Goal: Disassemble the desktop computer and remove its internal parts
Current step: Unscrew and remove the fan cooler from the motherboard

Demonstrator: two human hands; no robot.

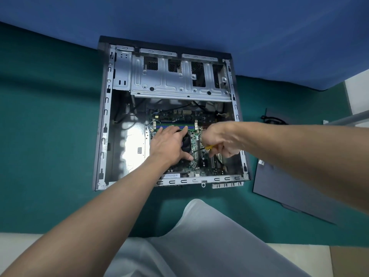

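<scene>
An open grey desktop case (pixel 103 120) lies flat on the green mat, its green motherboard (pixel 196 144) exposed inside. My left hand (pixel 169 144) rests spread over the black CPU cooler fan (pixel 186 143), fingers reaching toward the blue and green memory sticks (pixel 175 124). My right hand (pixel 219 140) grips a screwdriver with a yellow handle (pixel 209 146); its dark shaft points down-left at the board beside the fan. The silver drive cage (pixel 175 80) spans the far half of the case.
The removed dark side panel (pixel 295 186) lies on the mat to the right of the case, with a black cable (pixel 273 119) beyond it. A blue cloth (pixel 199 21) covers the far area. My knee in light trousers (pixel 199 226) sits just before the case.
</scene>
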